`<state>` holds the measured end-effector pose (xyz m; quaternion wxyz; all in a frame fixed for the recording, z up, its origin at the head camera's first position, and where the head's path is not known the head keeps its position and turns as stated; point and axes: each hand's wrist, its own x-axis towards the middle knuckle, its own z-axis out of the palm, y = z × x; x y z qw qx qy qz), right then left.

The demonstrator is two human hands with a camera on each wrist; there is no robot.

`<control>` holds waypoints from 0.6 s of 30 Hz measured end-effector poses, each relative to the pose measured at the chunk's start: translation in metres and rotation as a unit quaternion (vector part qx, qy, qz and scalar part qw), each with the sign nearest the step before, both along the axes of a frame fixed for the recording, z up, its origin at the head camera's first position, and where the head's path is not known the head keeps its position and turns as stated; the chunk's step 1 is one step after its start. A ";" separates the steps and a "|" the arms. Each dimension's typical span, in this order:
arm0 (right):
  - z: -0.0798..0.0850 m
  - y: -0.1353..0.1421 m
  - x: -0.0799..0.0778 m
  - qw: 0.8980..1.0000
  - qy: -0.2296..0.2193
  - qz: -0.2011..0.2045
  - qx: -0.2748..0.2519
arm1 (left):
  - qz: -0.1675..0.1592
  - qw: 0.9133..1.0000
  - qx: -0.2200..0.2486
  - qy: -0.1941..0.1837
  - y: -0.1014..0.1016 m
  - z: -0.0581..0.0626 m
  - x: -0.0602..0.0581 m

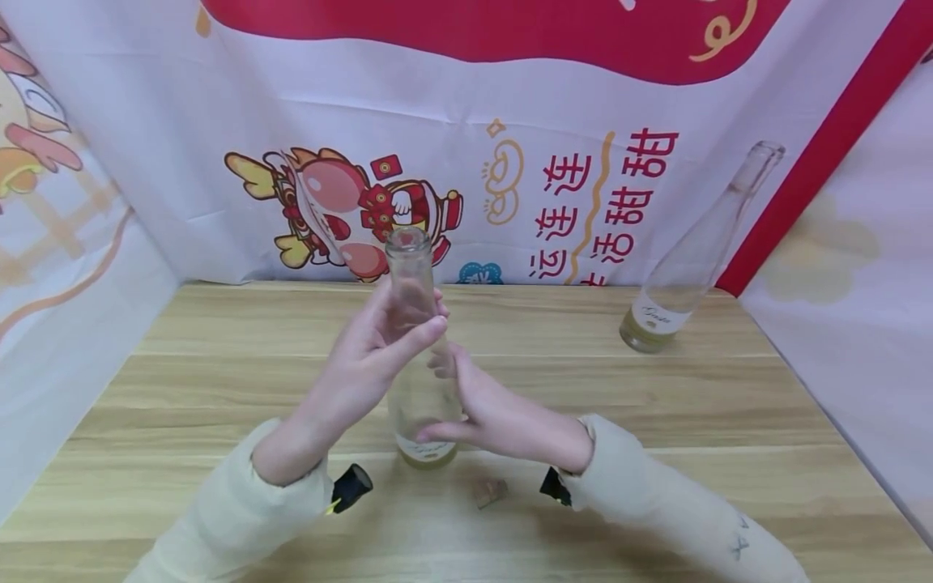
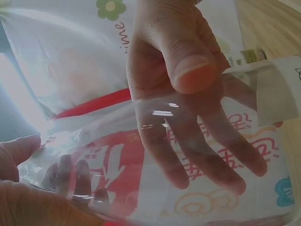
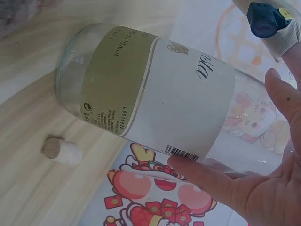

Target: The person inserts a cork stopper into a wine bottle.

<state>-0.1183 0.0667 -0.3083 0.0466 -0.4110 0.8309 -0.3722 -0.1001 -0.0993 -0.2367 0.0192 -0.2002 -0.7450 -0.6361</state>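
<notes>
A clear glass bottle [image 1: 425,405] is near the middle of the table, its uncovered mouth toward the back wall in the head view. My left hand [image 1: 372,344] grips it at the neck and shoulder. Lower down, my right hand [image 1: 499,409] holds the body, thumb on the front near the label. Through the glass in the left wrist view, the right hand's fingers [image 2: 207,150] show spread behind the bottle. The right wrist view has the white and olive label [image 3: 188,94] facing it. A small cork [image 1: 490,491] lies on the table beside the bottle's base.
Another clear bottle [image 1: 659,312] with a similar label stands at the back right of the table [image 1: 219,364]. A printed white and red cloth [image 1: 452,105] hangs along the back edge, and more cloth hangs at both sides.
</notes>
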 end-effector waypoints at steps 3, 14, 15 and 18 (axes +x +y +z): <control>-0.002 0.004 0.001 1.000 0.009 -0.002 -0.001 | -0.007 1.000 -0.002 0.008 0.004 -0.002 -0.001; -0.017 0.022 0.004 1.000 0.020 0.021 0.000 | -0.027 1.000 -0.001 0.012 0.007 -0.006 -0.002; -0.019 0.025 0.006 0.999 0.023 0.017 0.017 | -0.029 1.000 0.001 0.012 0.007 -0.007 -0.002; -0.026 0.034 0.012 0.996 0.028 -0.003 0.086 | -0.030 0.999 0.003 0.011 0.007 -0.009 -0.003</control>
